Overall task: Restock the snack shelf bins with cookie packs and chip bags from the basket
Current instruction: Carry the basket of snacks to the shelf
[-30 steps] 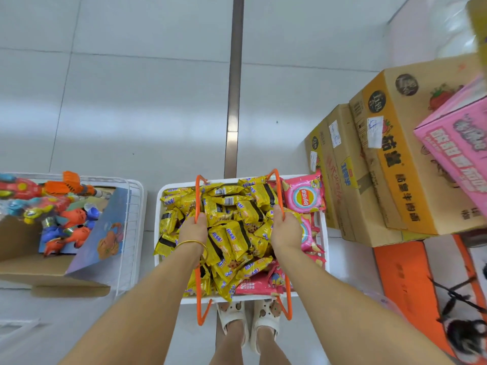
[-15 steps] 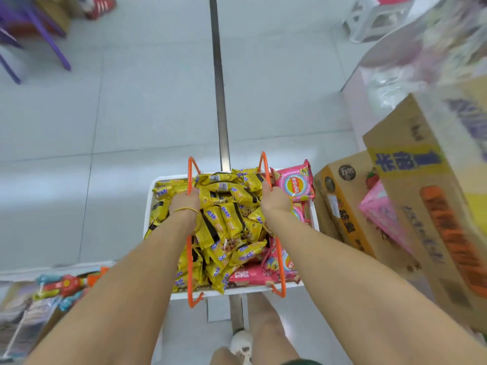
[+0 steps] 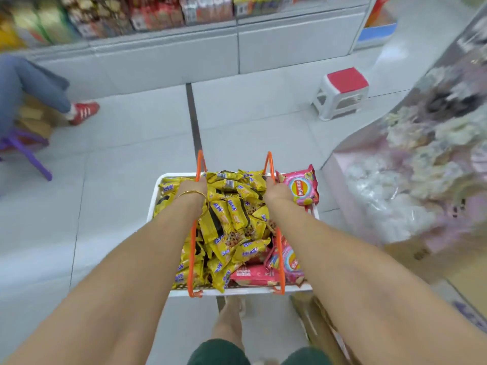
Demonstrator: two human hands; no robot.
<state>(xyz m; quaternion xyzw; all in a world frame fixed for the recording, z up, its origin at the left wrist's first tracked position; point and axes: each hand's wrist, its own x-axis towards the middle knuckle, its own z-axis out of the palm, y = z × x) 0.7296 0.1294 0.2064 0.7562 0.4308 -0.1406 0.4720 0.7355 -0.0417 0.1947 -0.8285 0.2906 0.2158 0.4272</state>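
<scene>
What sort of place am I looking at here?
Probably a small grocery or convenience store: shelves of packaged snacks along the far wall, and a basket of cookie packs and chip bags gripped by its orange handles.

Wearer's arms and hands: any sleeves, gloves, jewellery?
Both forearms are bare: no sleeves in view and no gloves. The left hand has a thin gold bangle at the wrist. The right hand shows nothing worn, no ring or watch visible.

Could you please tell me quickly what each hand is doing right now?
Left hand: grips the left orange wire handle of the white plastic basket.
Right hand: grips the right orange wire handle.
</scene>
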